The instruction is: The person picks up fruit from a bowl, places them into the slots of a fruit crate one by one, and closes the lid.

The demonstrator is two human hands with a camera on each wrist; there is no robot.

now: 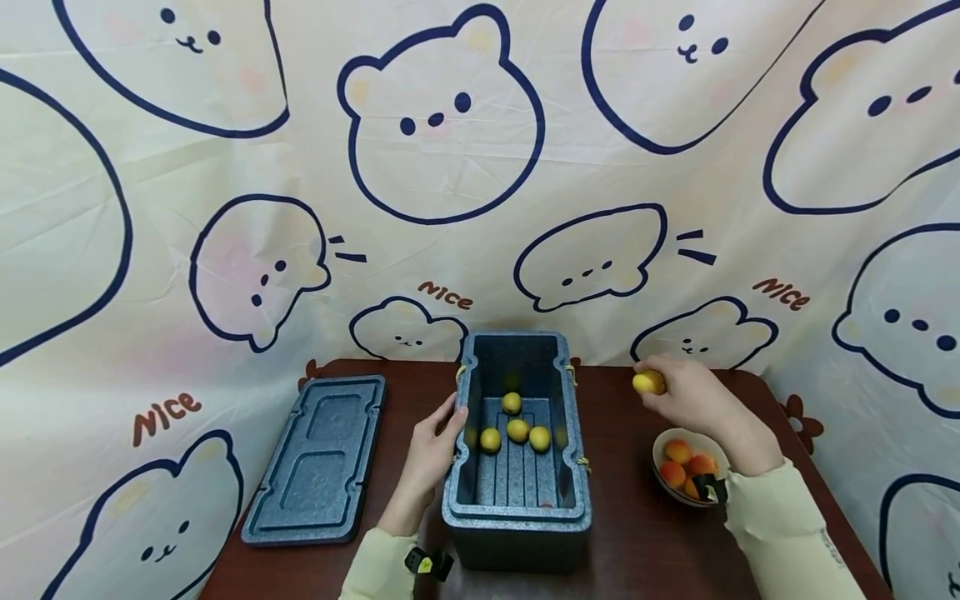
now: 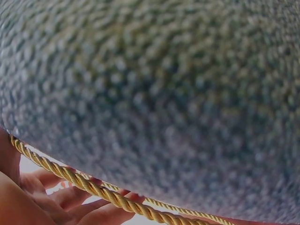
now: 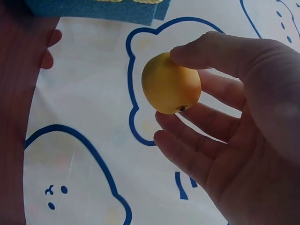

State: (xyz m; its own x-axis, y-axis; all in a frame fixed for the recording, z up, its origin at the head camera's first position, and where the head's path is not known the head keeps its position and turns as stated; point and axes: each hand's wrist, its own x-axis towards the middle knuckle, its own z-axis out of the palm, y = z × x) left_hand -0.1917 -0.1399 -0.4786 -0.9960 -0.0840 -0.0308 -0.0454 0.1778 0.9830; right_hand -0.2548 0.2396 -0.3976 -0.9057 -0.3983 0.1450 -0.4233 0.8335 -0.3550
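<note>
My right hand [image 1: 686, 392] holds a small round yellow fruit [image 3: 169, 84] with an orange blush and a dark spot at one end. Thumb and fingertips pinch it above the table's far right side. Below that hand, a bowl [image 1: 657, 454] contains several orange-red fruits [image 1: 678, 451] resembling peaches. A blue-grey speckled box [image 1: 517, 518] stands lidless in the middle, with several yellow fruits [image 1: 517, 430] on its ribbed floor. My left hand [image 1: 433, 442] touches the box's left rim with its thumb, its fingers loosely extended along the outside by a golden rope [image 2: 96, 190].
Left of the box lies its matching lid [image 1: 318, 462], flat on the dark brown table [image 1: 622, 517]. A cloth [image 1: 442, 275] printed with cartoon animals hangs behind the table and along both sides. Gold cord handles [image 1: 583, 461] show on the box's side.
</note>
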